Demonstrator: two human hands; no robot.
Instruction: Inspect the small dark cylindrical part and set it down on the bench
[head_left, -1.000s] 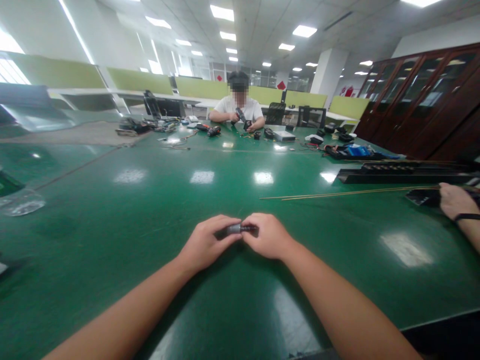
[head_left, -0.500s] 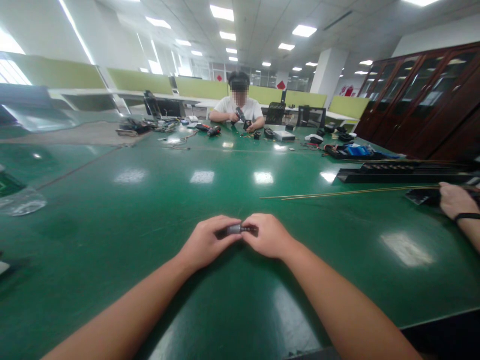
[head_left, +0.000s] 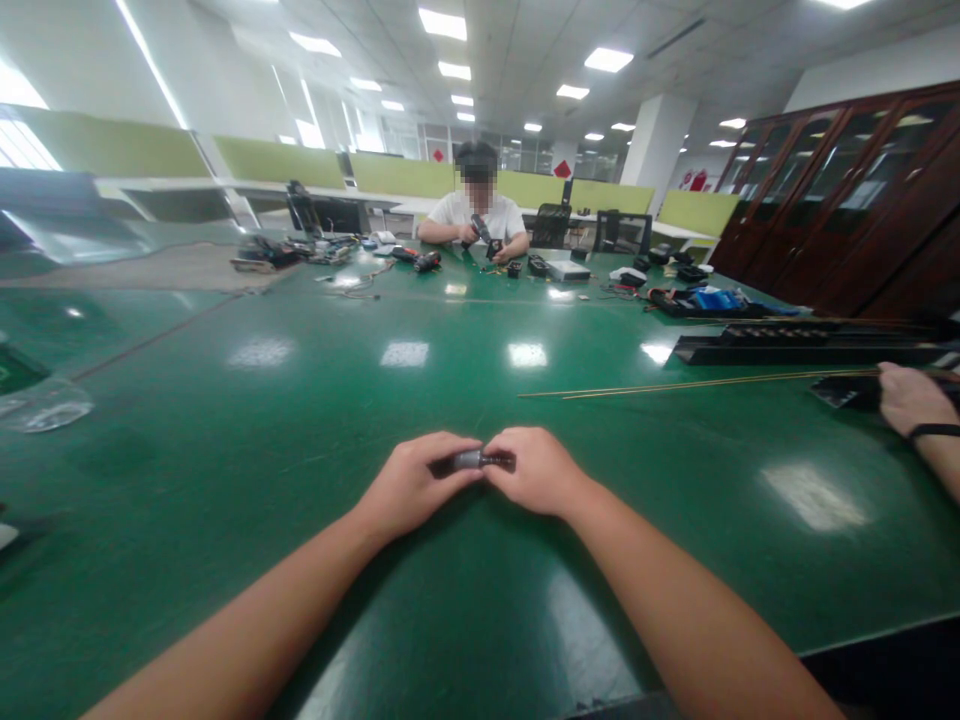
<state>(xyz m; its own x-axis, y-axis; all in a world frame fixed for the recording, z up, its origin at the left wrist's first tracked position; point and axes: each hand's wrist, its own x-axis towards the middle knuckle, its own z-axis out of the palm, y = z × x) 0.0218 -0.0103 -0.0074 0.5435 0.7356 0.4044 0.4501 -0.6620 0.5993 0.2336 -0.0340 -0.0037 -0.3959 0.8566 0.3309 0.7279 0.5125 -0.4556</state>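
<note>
Two bare hands meet low in the middle of the view, just above or resting on a glossy green counter (head_left: 300, 430); which of these, I cannot tell. Between them lies a small grey cylindrical piece with a dark, ridged, narrower end (head_left: 469, 459), held roughly level and running from left to right. The left hand (head_left: 409, 485) has its thumb and fingers closed around the grey portion, part of which is hidden inside the grip. The right hand (head_left: 536, 470) pinches the dark ridged end, its fingertips just beside those of the left. Whether the piece is one part or two joined together is too small to tell.

Beyond the hands, two thin brass-coloured rods (head_left: 645, 389) run across the counter toward the right, where a co-worker's hand (head_left: 913, 400) wearing a black wristband (head_left: 934, 430) rests near a long black trough-shaped channel (head_left: 795, 350). Far on the left, a clear plastic bottle with a green label (head_left: 49, 405) lies on its side. Across the counter sits a person in a white shirt (head_left: 450, 213), holding a dark tool, with an orange-and-black power tool (head_left: 418, 260) lying nearby.
</note>
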